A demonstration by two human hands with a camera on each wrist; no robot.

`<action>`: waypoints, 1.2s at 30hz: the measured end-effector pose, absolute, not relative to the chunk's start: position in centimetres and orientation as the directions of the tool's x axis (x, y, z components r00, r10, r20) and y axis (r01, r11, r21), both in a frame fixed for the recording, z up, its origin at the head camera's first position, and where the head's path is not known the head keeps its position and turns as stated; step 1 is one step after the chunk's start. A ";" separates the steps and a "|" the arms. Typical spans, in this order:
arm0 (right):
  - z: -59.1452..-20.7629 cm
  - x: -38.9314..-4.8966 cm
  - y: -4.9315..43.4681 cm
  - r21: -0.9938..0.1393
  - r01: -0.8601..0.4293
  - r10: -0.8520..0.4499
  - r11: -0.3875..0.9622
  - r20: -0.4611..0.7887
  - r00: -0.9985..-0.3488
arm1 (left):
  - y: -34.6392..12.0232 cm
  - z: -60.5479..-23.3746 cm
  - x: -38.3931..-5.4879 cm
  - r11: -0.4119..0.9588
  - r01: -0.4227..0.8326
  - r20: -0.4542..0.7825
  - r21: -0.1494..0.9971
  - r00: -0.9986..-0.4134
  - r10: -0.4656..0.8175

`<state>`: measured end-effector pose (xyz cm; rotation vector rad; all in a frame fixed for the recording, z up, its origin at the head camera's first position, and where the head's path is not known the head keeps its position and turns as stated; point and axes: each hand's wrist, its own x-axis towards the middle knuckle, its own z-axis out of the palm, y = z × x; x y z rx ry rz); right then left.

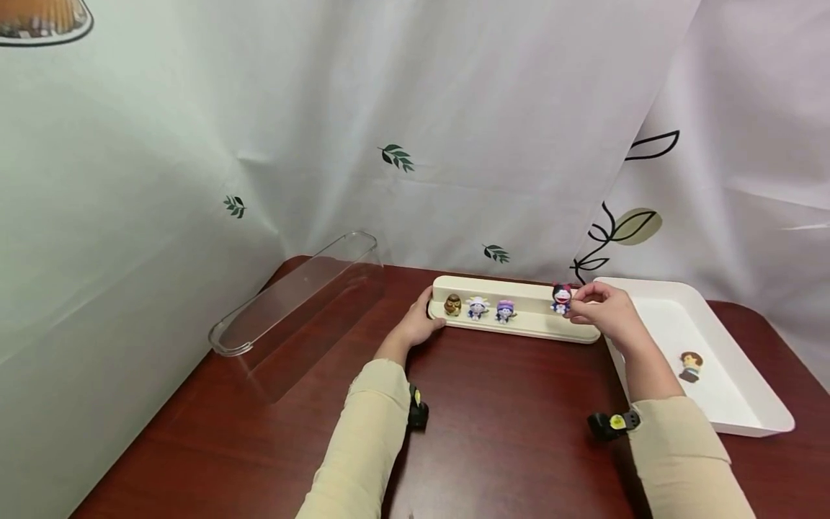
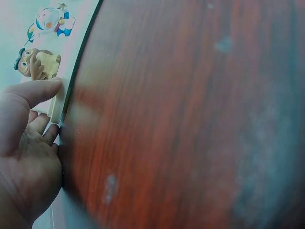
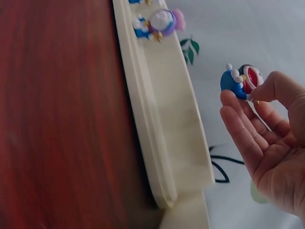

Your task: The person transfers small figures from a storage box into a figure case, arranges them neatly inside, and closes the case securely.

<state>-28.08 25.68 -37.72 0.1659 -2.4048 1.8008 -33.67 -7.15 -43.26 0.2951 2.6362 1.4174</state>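
A long cream display stand (image 1: 551, 329) with a raised back step lies on the table. On its left half stand a brown owl figurine (image 1: 452, 305), a figurine with a white horned hat (image 1: 477, 308) and one with a purple hat (image 1: 505, 311). My left hand (image 1: 418, 322) grips the stand's left end, its thumb (image 2: 45, 90) along the front beside the owl. Above the stand's right part, my right hand (image 1: 606, 311) pinches a blue figurine (image 3: 233, 83) with a dark and red hood between thumb and fingertips; it is upright in the head view.
To the right stands a white tray (image 1: 661, 317) with one brown-haired figurine (image 1: 691, 366) lying in it. A clear plastic cover (image 1: 298, 310) sits at the left of the dark red table (image 1: 499, 425). A white patterned curtain (image 1: 441, 209) hangs behind.
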 end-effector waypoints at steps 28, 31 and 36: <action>-42.5 -28.5 22.9 -0.780 -0.275 0.103 0.562 0.396 -0.912 | -7.2 -43.6 -33.7 0.560 0.109 -0.022 0.821 -0.975 0.222; -42.9 -28.6 22.8 -0.782 -0.289 0.079 0.552 0.394 -0.916 | -7.2 -43.5 -33.7 0.560 0.107 -0.021 0.821 -0.976 0.217; -43.2 -28.6 22.9 -0.772 -0.249 0.085 0.585 0.363 -0.928 | -7.1 -43.5 -33.6 0.564 0.103 -0.028 0.819 -0.975 0.219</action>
